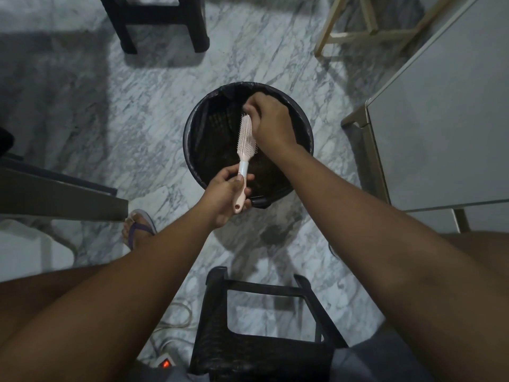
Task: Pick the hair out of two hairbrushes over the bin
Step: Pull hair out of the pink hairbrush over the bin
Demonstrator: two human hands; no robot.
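Between the knees stands a black plastic stool [261, 354]. Beyond it the left hand [224, 194] holds a pink-and-white plastic hairbrush [246, 139], fingers curled round the handle. The brush's long axis runs straight away from that grip, its head out over the round black lined bin [192, 139]. The right hand [271, 122] is nearer the head, fingers bunched at its tip, seemingly pinching among the bristles. Whether they have hair I cannot tell. The open bin lies beneath, so a pull away from the bristles has room.
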